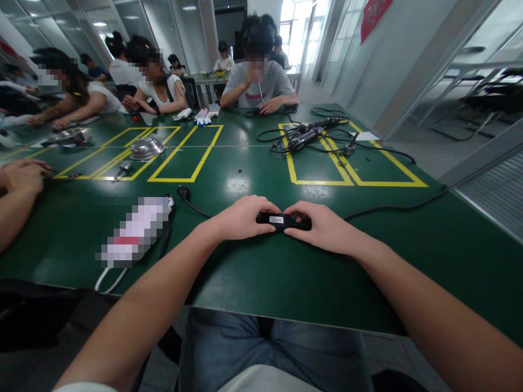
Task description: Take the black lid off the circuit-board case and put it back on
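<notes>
Gripping a black device, both hands sit near a black plug and cable.

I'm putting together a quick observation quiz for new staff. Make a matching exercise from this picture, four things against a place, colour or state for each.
1. Labelled black device
2. Metal bowl
3. Black plug
4. Tangle of black cables

A. Lying across the yellow outlines on the right
B. At the end of a cord running towards the left hand
C. Between the fingers of both hands
D. Silver, by the yellow outlines on the left

Pairs: 1-C, 2-D, 3-B, 4-A
</notes>
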`<state>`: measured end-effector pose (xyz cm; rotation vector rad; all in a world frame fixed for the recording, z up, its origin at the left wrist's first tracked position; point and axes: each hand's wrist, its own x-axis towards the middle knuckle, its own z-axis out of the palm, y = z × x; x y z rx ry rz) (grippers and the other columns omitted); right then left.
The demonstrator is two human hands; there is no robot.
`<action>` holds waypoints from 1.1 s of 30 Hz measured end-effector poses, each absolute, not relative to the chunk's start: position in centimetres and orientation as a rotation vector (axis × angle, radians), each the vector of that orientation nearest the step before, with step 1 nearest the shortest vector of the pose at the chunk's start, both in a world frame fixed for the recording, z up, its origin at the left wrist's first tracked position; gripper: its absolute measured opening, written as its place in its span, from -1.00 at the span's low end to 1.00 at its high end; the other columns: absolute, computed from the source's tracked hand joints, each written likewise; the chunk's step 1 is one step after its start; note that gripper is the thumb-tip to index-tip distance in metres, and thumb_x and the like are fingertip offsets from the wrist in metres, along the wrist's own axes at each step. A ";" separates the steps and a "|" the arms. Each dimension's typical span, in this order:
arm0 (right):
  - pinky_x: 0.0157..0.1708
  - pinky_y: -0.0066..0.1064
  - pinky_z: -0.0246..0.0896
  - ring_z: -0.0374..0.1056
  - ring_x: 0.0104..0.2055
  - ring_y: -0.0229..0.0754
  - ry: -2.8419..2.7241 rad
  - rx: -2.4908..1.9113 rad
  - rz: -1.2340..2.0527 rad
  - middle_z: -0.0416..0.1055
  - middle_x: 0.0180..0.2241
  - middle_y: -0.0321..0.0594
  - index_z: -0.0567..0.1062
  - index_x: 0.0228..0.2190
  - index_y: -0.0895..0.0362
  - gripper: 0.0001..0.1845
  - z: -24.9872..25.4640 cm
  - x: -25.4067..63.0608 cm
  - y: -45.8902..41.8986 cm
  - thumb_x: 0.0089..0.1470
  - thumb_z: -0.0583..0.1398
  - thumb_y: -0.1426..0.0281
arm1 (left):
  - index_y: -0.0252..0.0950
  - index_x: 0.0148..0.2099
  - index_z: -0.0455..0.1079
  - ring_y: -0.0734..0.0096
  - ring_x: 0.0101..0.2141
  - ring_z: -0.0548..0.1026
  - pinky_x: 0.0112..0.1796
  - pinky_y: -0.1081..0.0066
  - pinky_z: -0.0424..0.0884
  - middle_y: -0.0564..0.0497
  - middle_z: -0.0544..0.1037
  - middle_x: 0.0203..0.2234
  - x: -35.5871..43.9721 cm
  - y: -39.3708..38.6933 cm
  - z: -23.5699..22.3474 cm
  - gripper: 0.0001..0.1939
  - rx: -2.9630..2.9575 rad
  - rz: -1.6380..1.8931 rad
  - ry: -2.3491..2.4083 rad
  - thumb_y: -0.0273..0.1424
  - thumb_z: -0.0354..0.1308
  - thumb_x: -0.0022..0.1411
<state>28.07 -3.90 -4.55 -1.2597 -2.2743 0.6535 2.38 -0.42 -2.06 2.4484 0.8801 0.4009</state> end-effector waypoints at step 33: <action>-0.41 -0.34 0.21 0.37 -0.45 -0.18 -2.199 -1.336 0.762 0.51 -0.48 -0.29 0.63 -0.36 0.07 -0.91 -3.8 28.4 -3.8 0.14 0.33 0.33 | -0.27 -0.24 0.49 0.39 -0.44 0.52 -0.30 0.41 0.35 0.11 0.57 -0.48 1.0 -0.3 -0.5 -0.95 2.323 0.212 0.961 -0.48 0.27 0.33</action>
